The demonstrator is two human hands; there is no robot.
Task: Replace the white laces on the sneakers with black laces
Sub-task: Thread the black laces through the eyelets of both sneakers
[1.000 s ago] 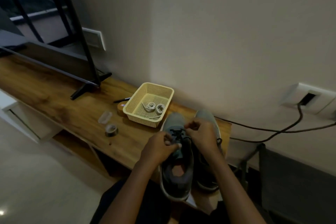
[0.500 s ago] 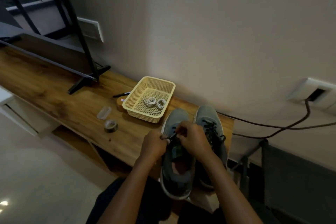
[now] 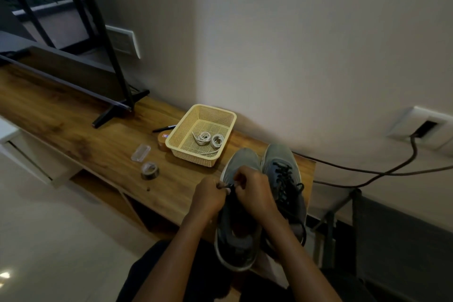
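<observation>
Change: left hand [image 3: 208, 197] and right hand [image 3: 255, 193] have drawn together, both pinching black lace [image 3: 229, 187] over sneaker [image 3: 241, 159] at bench [image 3: 98, 144] right end | Meaning: probably tightening; lacing nearly done.

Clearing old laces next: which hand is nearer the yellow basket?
Left. The left hand sits just in front of the basket; the right hand is farther right. Both pinch a black lace over the left sneaker.
</observation>
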